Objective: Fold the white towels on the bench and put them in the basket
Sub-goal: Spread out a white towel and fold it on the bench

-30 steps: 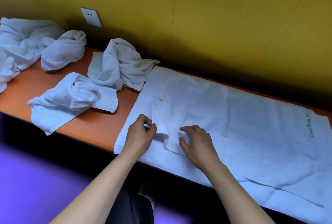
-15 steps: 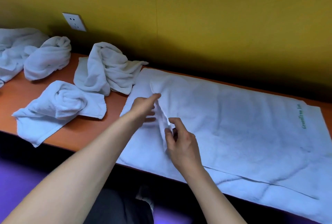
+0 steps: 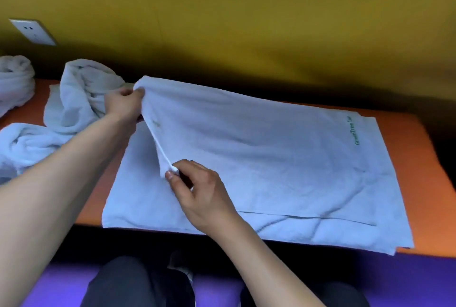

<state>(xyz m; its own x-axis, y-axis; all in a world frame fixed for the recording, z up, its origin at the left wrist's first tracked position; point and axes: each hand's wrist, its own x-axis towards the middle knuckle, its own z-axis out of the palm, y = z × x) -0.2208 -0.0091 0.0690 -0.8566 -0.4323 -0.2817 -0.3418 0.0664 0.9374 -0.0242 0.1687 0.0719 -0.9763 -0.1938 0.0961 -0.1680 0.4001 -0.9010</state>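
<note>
While both hands pinch its left edge, the spread towel lies long axis along the bench, near edge overhanging. Left hand grips the far corner, right hand the near; crumpled towels crowd the left.

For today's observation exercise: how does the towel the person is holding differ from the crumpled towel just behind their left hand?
The held towel lies spread mostly flat over the bench; the crumpled towel sits bunched in a heap. The held towel is pinched by the left hand and right hand; the crumpled towel lies ungripped. Only the held towel shows green lettering. Both are white.
</note>
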